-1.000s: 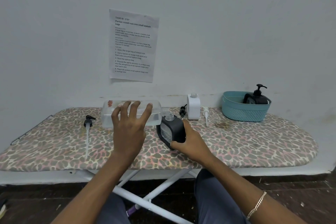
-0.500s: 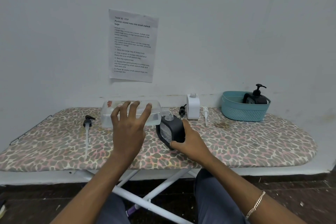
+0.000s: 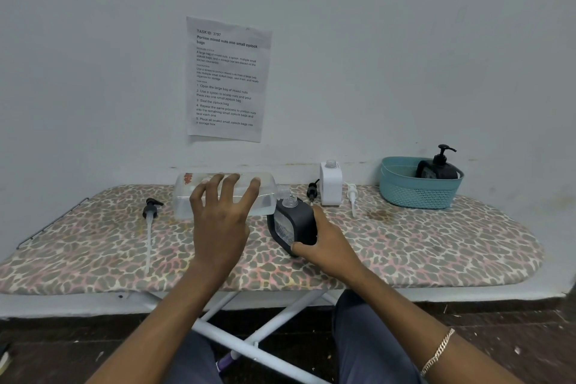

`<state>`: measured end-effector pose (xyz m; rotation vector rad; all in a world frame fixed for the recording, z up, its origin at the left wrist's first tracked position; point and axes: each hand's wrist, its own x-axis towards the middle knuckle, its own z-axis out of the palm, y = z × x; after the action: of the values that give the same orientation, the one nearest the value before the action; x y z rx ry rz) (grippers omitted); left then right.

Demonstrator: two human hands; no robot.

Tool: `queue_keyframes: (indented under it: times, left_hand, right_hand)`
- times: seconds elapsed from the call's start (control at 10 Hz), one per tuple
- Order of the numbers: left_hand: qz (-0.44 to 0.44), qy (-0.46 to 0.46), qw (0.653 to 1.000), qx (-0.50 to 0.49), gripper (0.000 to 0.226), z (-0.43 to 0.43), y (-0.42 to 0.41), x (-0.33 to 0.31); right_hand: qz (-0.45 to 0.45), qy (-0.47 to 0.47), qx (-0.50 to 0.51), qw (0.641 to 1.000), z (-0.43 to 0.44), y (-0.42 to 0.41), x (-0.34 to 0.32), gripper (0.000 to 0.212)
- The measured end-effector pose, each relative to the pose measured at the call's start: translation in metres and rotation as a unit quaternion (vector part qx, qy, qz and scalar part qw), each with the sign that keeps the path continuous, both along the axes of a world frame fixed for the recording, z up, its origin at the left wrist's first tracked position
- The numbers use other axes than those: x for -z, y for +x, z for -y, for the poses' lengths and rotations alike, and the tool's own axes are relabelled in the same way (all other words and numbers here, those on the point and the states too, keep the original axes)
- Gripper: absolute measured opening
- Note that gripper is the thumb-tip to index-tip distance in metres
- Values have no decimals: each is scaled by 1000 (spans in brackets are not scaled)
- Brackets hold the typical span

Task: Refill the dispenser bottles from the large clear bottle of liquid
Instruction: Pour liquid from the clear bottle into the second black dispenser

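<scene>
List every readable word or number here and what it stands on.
"TASK ID: 3797": white paper sheet on the wall.
"Portion mixed nuts into small ziplock bags": same sheet.
"Open the large bag of mixed nuts": same sheet, step 1; finer print unclear.
Dark grey dispenser bottle's label: blurred.
Large clear plastic bottle's red mark: unreadable.

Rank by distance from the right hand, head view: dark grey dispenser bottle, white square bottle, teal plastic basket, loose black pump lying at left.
1. Dark grey dispenser bottle: gripped by the right hand, centre.
2. White square bottle: just behind the hand, uncapped.
3. Teal plastic basket: back right.
4. Loose black pump: far left, beyond the other hand.
</scene>
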<state>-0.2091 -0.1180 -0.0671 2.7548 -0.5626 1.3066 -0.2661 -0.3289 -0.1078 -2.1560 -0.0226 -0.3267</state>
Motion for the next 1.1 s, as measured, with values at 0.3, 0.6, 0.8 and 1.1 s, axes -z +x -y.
queue_keyframes:
  times: [0.3,0.6,0.8,1.1]
  left_hand:
    - [1,1,1000,-1,83,0,0,0]
    - [4,1,1000,1,82,0,-1,-1]
    - [3,1,1000,1,82,0,-2,-1]
    - [-2,0,1000,1,82,0,-2,-1]
  right_hand:
    - [-1,2,-2,1000,0,0,0,67]
    - [4,-2,-1,1000,-1,0,-1,71]
    - [4,-3,-3,1000,0,0,0,72]
    - [2,-2,-3,1000,0,0,-1,74]
